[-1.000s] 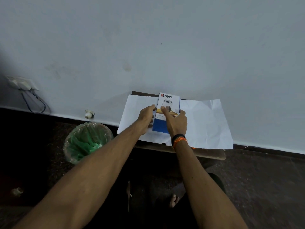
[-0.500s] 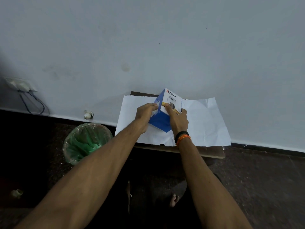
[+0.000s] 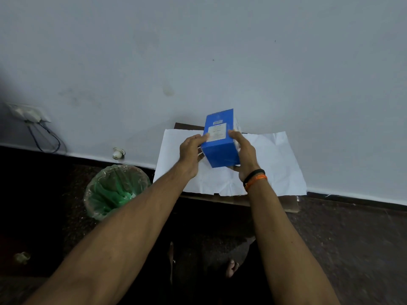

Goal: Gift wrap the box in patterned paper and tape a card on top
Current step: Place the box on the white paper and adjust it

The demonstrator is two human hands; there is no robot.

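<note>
A blue box (image 3: 221, 148) with a white label on its upward face is held tilted above a white sheet of paper (image 3: 271, 166). My left hand (image 3: 191, 154) grips the box's left side, thumb on the label face. My right hand (image 3: 244, 155), with black and orange bands at the wrist, grips its right side. The paper lies spread on a small low wooden table (image 3: 290, 204) against the wall. No card or tape is in view.
A bin (image 3: 114, 190) lined with a green bag stands on the dark floor left of the table. A wall socket with cables (image 3: 33, 116) sits at far left. A small white object (image 3: 117, 153) lies by the skirting. A bare foot (image 3: 232, 267) shows below.
The box lay flat on the paper with its printed white face up; both hands lifted it and turned it over, so a blue labelled face now shows.
</note>
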